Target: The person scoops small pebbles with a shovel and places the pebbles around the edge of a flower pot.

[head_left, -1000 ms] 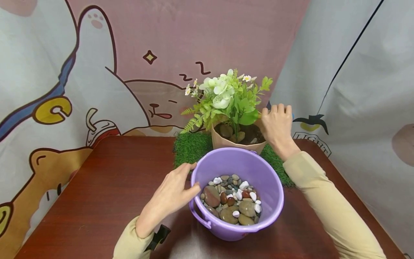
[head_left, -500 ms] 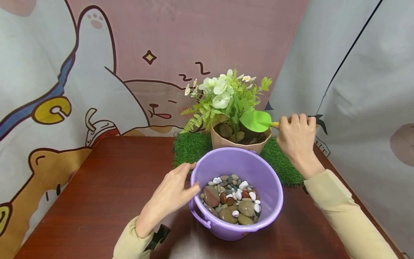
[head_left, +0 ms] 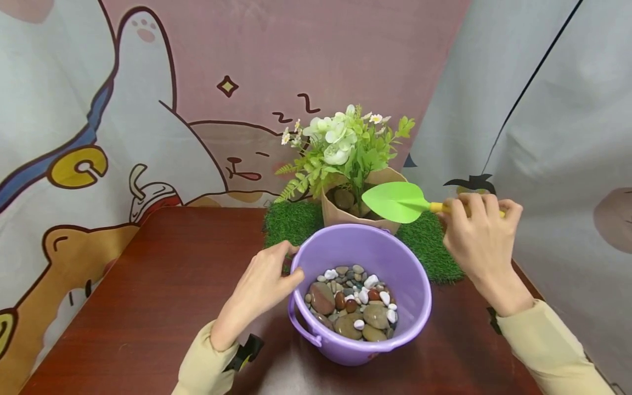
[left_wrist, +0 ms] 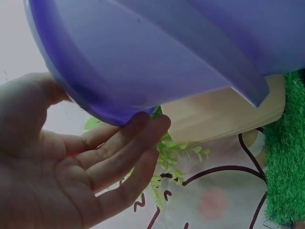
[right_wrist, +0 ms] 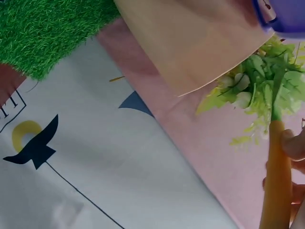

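A purple bucket stands on the table, with wet pebbles inside. My left hand holds its left rim; in the left wrist view the fingertips lie against the outer wall and the thumb laps over the rim. My right hand grips the yellow handle of a green garden trowel. The trowel's broad blade points left and overlaps the front of a beige flowerpot in the head view. Soil and some stones show in the pot beneath a leafy flowering plant.
Behind the bucket lies a mat of artificial grass, on which the pot stands. The brown table ends at printed cloth hangings at the back and sides.
My right hand has come right and toward me, away from the pot, bringing the trowel's blade into full view. My left hand stays at the bucket rim.
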Motion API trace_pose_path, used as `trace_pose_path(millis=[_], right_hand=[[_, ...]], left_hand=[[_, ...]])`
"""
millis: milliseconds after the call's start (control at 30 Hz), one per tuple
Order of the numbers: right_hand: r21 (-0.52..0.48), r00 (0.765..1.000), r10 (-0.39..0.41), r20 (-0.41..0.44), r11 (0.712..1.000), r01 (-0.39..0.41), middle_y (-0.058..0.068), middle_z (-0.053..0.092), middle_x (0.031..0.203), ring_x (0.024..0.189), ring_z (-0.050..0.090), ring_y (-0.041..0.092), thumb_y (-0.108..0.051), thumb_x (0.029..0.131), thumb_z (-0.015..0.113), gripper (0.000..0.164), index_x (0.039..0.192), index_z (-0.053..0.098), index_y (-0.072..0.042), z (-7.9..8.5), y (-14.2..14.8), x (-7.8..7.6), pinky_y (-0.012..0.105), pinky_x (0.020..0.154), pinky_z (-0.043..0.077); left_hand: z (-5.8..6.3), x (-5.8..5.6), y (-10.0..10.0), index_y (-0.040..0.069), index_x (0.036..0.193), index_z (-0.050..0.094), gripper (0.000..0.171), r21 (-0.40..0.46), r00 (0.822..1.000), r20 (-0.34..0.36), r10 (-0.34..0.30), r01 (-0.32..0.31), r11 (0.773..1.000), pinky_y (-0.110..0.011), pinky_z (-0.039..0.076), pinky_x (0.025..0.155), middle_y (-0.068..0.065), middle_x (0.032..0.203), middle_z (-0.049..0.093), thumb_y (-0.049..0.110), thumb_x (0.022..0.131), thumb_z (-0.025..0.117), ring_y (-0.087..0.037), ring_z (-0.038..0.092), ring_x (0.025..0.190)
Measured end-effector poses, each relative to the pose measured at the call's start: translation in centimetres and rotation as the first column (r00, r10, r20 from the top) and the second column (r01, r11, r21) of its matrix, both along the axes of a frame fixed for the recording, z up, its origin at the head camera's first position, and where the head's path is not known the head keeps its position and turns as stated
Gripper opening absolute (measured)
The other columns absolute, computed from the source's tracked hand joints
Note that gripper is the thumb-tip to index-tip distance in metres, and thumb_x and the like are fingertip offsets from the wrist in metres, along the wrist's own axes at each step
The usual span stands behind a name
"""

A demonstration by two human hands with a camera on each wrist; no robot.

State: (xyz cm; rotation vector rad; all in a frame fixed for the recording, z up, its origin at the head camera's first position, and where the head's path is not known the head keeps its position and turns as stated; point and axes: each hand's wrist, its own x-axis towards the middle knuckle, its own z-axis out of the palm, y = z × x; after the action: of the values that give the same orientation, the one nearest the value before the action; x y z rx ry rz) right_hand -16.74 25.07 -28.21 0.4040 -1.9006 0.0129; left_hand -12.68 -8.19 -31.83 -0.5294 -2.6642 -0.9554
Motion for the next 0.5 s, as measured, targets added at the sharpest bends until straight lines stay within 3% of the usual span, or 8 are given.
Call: trace_pose_path(millis=[133, 233, 367, 500], right_hand=[[0.037, 0.988, 0.108, -0.11, 0.994, -0.104, 0.018, 0.061, 0.08, 0.071, 0.051, 0.038, -0.021, 0.087, 0.054, 0.025, 0.075, 0.06, 0.001, 0.1, -1.1, 0.5, 0.058, 0.071, 0.03], [0.093, 0.974, 0.181, -0.135, 0.981, -0.169, 0.017, 0.06, 0.076, 0.067, 0.05, 0.036, -0.023, 0.089, 0.051, 0.029, 0.073, 0.059, 0.0, 0.4, -2.0, 0.7, 0.055, 0.07, 0.031], [0.205, 0.963, 0.257, -0.086, 0.95, -0.235, 0.017, 0.059, 0.076, 0.067, 0.052, 0.035, -0.019, 0.089, 0.05, 0.025, 0.075, 0.059, -0.001, 0.5, -2.8, 0.9, 0.052, 0.068, 0.033], [0.342, 0.962, 0.271, 0.024, 0.902, -0.263, 0.016, 0.059, 0.08, 0.07, 0.052, 0.034, -0.015, 0.089, 0.046, 0.021, 0.08, 0.059, -0.001, 0.3, -3.4, 1.0, 0.05, 0.068, 0.035]], left_hand=[[0.2, -0.1, 0.1, 0.013, 0.09, 0.063, 0.02, 0.011, 0.999, 0.03, 0.021, -0.021, 1.0, -0.022, 0.041, 0.058, 0.001, 0.097, 0.069, 0.019, 0.072, 0.062, -0.008, 0.057, 0.068], [0.2, -0.1, 0.2, 0.012, 0.094, 0.062, 0.023, 0.022, 0.998, 0.059, 0.022, -0.024, 0.999, -0.023, 0.042, 0.059, 0.0, 0.098, 0.069, 0.019, 0.072, 0.061, -0.01, 0.06, 0.072], [0.2, 0.1, 0.4, 0.01, 0.101, 0.061, 0.03, 0.018, 0.997, 0.072, 0.03, -0.032, 0.999, -0.025, 0.043, 0.06, -0.001, 0.098, 0.069, 0.018, 0.072, 0.061, -0.013, 0.059, 0.073], [0.2, 0.3, 0.6, 0.01, 0.105, 0.06, 0.035, -0.009, 0.996, 0.066, 0.067, -0.067, 0.998, -0.028, 0.044, 0.061, -0.001, 0.096, 0.068, 0.019, 0.072, 0.061, -0.013, 0.056, 0.07]])
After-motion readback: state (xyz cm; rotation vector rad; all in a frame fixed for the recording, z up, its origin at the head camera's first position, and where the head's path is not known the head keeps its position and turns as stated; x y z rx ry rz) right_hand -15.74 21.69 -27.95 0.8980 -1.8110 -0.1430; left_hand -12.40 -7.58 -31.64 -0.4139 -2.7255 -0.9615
